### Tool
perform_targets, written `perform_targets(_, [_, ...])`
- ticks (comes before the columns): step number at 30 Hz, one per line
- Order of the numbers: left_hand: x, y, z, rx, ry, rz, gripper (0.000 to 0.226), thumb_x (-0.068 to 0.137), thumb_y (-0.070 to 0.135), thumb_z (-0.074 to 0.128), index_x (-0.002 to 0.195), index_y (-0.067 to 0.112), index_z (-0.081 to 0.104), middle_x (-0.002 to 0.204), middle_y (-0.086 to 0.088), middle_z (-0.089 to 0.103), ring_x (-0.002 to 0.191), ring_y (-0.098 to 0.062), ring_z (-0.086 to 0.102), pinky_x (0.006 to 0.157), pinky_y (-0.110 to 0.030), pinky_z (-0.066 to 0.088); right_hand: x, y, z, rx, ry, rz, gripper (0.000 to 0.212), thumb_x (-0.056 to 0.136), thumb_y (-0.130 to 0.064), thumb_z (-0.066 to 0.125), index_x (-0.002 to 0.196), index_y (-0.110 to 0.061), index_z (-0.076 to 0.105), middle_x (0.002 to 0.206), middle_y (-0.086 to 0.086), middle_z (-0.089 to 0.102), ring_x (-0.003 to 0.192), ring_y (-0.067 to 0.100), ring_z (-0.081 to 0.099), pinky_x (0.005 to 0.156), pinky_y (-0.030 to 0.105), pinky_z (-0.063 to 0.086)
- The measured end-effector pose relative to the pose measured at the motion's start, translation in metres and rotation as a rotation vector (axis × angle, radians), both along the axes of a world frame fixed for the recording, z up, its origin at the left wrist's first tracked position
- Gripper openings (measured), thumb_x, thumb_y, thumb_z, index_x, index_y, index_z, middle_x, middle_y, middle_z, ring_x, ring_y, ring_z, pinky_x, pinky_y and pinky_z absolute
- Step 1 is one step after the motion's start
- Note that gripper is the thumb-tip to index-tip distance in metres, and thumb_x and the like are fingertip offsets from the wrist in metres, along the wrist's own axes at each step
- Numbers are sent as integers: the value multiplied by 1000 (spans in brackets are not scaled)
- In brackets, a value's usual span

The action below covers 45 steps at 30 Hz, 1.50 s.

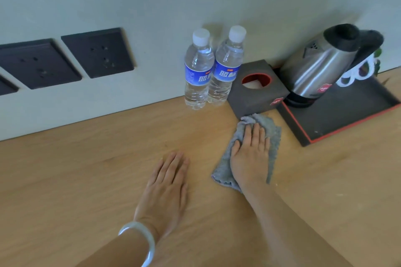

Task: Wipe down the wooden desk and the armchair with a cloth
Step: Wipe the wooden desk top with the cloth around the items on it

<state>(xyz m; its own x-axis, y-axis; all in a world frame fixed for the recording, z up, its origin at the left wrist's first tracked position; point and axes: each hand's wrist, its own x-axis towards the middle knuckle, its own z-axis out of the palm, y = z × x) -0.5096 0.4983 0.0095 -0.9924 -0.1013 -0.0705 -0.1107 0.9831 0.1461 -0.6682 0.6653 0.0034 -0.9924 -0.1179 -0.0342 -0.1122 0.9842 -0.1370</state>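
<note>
The light wooden desk (86, 169) fills the lower part of the head view. A grey cloth (273, 136) lies flat on it, just in front of a dark tissue box. My right hand (249, 156) presses down on the cloth with straight fingers spread over it. My left hand (167, 184) rests flat on the bare wood a little to the left of the cloth, fingers straight, with a pale bangle on the wrist. The armchair is not in view.
Two water bottles (211, 69) stand against the wall behind the cloth. A dark tissue box (258, 91) sits beside them, touching the cloth's far edge. A steel kettle (319, 65) stands on a black tray (347, 119) at the right. Dark wall sockets (97, 52) are at the left.
</note>
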Motion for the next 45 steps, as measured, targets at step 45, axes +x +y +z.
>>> perform_targets(45, [0, 6, 7, -15, 66, 9, 59, 96, 35, 24, 148, 9, 35, 155, -9, 32, 146, -23, 24, 119, -42, 17, 36, 65, 0, 61, -43, -214, 67, 99, -39, 23, 154, -2, 12, 161, 20, 7, 149, 37, 1, 115, 63, 1])
